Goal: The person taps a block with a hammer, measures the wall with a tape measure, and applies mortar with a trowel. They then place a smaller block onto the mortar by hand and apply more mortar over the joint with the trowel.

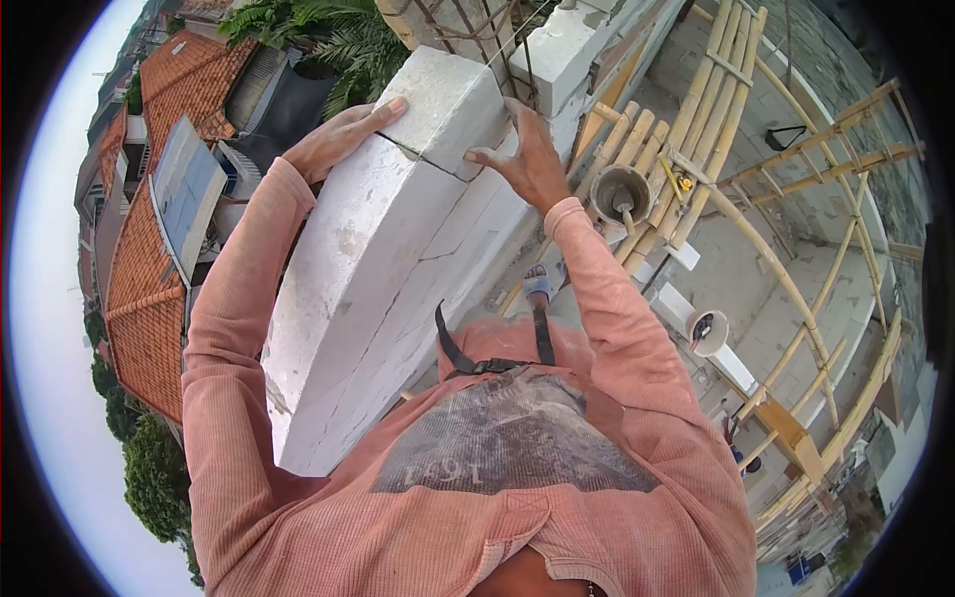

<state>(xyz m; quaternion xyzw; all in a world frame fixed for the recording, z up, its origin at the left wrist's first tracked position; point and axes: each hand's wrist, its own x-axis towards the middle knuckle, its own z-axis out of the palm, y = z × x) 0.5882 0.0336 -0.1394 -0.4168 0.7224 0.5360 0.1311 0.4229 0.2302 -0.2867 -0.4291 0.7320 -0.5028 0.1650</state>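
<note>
A white aerated concrete block (445,109) sits at the far end of a course of white wall blocks (348,239), with a thin joint between them. My left hand (341,137) grips its outer side, thumb on the top edge and the other fingers mostly hidden. On the inner side, my right hand (529,161) is pressed to the block's face, thumb low near the joint and fingers up by the far corner. Beyond the block stand bare steel rebars (463,38), and a taut string (522,38) runs past its far corner.
Another white block (567,50) lies past the rebars. To the right, a mortar bucket (621,193) with a trowel rests on bamboo scaffolding (696,129). Lower down are a white bucket (707,332) and bamboo poles. Left of the wall, tiled roofs (149,289) lie far below.
</note>
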